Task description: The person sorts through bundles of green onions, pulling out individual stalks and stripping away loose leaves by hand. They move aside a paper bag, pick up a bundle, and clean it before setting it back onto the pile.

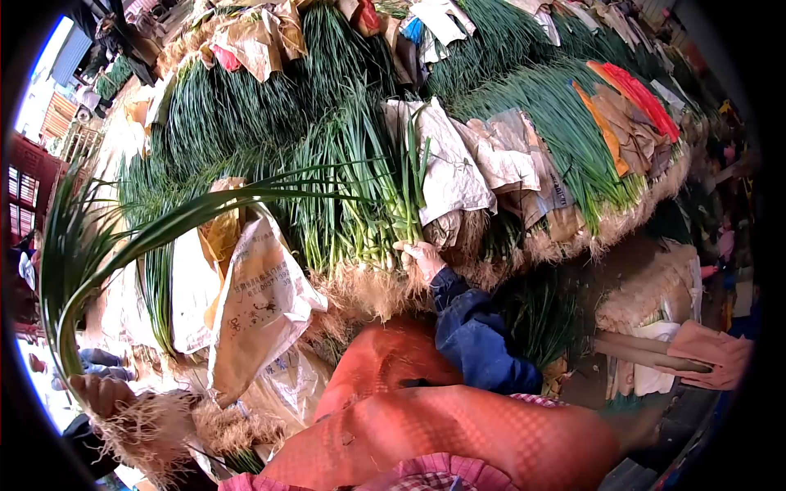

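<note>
**While gripping a scallion bunch (65, 344) at eight o'clock, reaches into the front scallion row (344, 196) near centre**

As far as can be judged, has much ranked and packed: front row standing close, back rows (221, 106) beyond towards eleven, white sack (446, 159) laid against the front row at one. Has the held bunch yet to join any row; cannot tell how many more remain.

Clamps left hand (106, 397) around the bunch's base, fingers curled together just above the roots (147, 430). Holds right hand (424, 260) just right of centre, fingers bent together at the pale stalk bases; cannot tell how firmly closed.

Keeps the bunch's long axis roughly upright at the base, roots towards five, leaves rising towards twelve, with several long ones arching over towards two. In the front row, shows leaves towards twelve, root fringe (381, 293) towards six.
</note>
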Demonstrator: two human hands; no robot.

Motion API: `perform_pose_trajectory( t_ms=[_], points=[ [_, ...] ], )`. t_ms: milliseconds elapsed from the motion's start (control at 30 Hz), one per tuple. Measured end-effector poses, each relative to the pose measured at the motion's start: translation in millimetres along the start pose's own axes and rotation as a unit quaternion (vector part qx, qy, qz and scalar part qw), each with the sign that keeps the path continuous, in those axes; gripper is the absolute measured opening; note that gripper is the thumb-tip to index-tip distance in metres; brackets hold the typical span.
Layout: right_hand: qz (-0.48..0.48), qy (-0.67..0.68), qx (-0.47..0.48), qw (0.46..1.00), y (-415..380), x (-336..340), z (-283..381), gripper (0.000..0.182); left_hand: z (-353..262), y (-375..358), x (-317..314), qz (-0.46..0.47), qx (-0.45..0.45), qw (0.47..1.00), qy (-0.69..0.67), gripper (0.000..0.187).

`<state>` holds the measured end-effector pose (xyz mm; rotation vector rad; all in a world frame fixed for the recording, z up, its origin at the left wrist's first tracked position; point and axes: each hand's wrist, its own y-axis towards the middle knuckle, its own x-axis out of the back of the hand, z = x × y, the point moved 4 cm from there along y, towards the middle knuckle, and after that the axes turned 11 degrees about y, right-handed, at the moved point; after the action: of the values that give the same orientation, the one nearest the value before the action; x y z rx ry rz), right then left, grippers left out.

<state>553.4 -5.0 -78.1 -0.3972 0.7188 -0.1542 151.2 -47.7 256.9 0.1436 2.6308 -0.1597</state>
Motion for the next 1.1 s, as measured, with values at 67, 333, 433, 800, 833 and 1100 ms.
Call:
perform_pose_trajectory(
  t_ms=[67,333,433,800,833,1100],
  points=[
    [-0.081,0.082,-0.039,0.993,-19.9,-6.6,2.4,0.025,-14.1,2.3,-5.4,-0.003,-0.02,1.0,0.013,0.032],
    [0.02,0.155,0.17,0.973,-80.6,-107.2,129.3,0.026,-46.0,22.3,-35.2,0.011,-0.055,0.998,0.006,0.03],
    [-0.006,-0.015,0.082,0.996,-53.5,-101.8,95.8,0.029,-28.4,58.2,-40.7,0.012,-0.003,1.0,-0.022,0.029],
    [0.073,-0.236,-0.165,0.955,-80.8,-66.1,-19.0,0.03,330.0,5.6,-20.6,0.147,0.366,0.918,-0.046,0.025],
    [0.078,-0.276,-0.208,0.935,-82.1,-67.6,-24.8,0.031,346.9,-4.9,-23.8,0.113,0.425,0.892,-0.107,0.025],
    [0.031,-0.533,0.111,0.838,-53.0,-72.9,-48.4,0.021,344.0,-20.2,-15.5,0.033,0.415,0.908,-0.051,0.044]
  ],
)
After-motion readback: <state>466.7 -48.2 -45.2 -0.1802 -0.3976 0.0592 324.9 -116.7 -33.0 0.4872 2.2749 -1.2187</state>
